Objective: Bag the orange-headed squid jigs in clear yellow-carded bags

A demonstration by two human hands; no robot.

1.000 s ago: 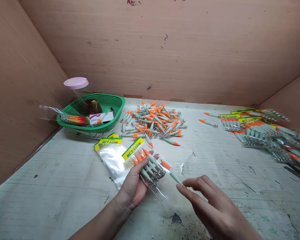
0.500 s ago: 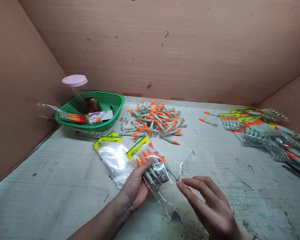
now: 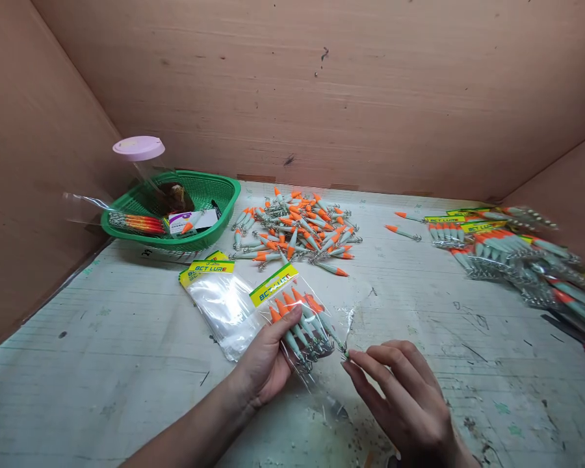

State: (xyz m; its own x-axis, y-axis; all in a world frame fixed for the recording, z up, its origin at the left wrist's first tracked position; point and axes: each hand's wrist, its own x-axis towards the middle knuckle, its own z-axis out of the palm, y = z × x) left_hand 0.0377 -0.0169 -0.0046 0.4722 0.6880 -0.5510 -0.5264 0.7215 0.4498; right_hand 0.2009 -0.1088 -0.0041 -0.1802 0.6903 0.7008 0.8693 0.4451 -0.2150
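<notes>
One lure (image 3: 327, 322) has moved leftward beside four bagged lures (image 3: 292, 341), its hook end pinched by the right hand (image 3: 409, 393). Gripped in the left hand (image 3: 266, 361), the clear bag (image 3: 299, 283) has a header (image 3: 273, 285) reading "BCT LURE", like the flat bags (image 3: 219, 309) alongside. Its glossy mouth is hard to make out.

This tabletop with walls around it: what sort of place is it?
Probably a small packing station for fishing lures, judging by the pile of orange-tipped lures, the stack of clear bags headed "BCT LURE", and the filled packets heaped at the right.
</notes>
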